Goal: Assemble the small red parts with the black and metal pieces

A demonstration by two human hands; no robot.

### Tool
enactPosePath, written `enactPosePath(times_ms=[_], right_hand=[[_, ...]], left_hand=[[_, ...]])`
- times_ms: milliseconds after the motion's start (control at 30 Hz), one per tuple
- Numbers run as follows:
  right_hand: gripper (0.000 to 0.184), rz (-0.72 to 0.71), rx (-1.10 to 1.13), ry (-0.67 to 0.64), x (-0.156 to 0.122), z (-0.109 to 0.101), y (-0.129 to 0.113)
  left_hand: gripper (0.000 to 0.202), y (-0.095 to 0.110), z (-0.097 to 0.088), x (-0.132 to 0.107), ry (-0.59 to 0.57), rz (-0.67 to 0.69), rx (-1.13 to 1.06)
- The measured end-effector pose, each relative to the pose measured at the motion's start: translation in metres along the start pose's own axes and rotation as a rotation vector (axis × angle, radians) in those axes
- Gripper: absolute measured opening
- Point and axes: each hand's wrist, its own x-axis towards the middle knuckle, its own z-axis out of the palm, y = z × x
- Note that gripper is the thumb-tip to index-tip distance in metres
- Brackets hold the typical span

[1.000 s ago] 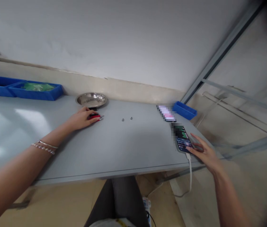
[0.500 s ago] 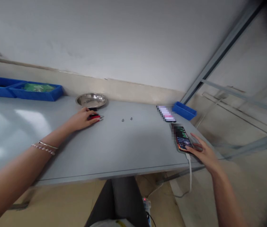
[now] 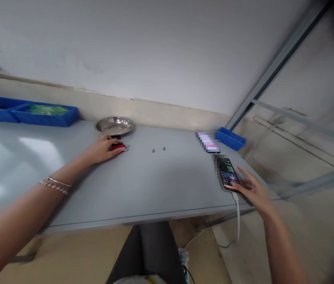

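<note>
My left hand (image 3: 104, 149) rests on the table with its fingers curled over red and black pens (image 3: 120, 147), whose metal tips point right. The fingers hide most of the pens. Just behind that hand stands a shiny steel dish (image 3: 115, 125). At the table's right side, my right hand (image 3: 255, 193) has its thumb on the lower screen of a lit phone (image 3: 228, 175). Its other fingers are spread beside the phone's right edge, not wrapped around it. Two small grey cone-shaped pieces (image 3: 158, 150) lie between the hands.
A second phone (image 3: 208, 142) with a bright screen lies behind the first, beside a small blue bin (image 3: 231, 139). Two larger blue bins (image 3: 66, 118) stand far left, one with green plastic in it. A white cable (image 3: 238, 217) hangs over the table edge (image 3: 125, 218).
</note>
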Motion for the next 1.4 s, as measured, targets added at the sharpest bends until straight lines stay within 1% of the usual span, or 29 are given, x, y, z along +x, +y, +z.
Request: enactPosePath(times_ms=[167, 400, 533, 667, 767, 900, 1000, 1067, 1200, 1400], right_hand=[[0.079, 0.011, -0.002, 0.005, 0.000, 0.000, 0.000], [0.071, -0.063, -0.005, 0.052, 0.001, 0.003, -0.002], [0.068, 0.001, 0.030, 0.088, 0.001, 0.005, -0.004], [0.058, 0.038, 0.096, 0.104, 0.002, 0.005, -0.004], [0.051, 0.055, 0.136, 0.113, 0.003, 0.006, -0.003], [0.048, 0.096, 0.199, 0.075, 0.005, 0.007, -0.003], [0.050, 0.155, 0.202, 0.069, 0.006, 0.009, -0.004], [0.052, 0.185, 0.195, 0.088, 0.007, 0.011, -0.007], [0.054, 0.174, 0.213, 0.129, 0.008, 0.015, -0.011], [0.063, 0.208, 0.214, 0.130, 0.007, 0.014, -0.010]], left_hand=[[0.065, 0.002, -0.001, 0.000, 0.008, -0.002, -0.004], [0.072, 0.003, -0.002, -0.001, -0.009, -0.003, 0.022], [0.065, 0.001, -0.001, 0.000, 0.008, 0.004, 0.035], [0.061, -0.001, 0.000, 0.000, 0.017, 0.014, 0.029], [0.062, -0.002, 0.001, 0.000, 0.015, 0.010, 0.018], [0.067, -0.001, 0.001, 0.000, 0.004, -0.012, 0.008], [0.069, 0.001, 0.000, 0.000, -0.002, -0.013, 0.004], [0.068, 0.001, 0.000, 0.000, 0.004, 0.002, 0.006], [0.064, 0.000, 0.000, 0.000, 0.016, 0.007, 0.006], [0.063, 0.001, -0.001, 0.000, -0.005, -0.010, 0.030]])
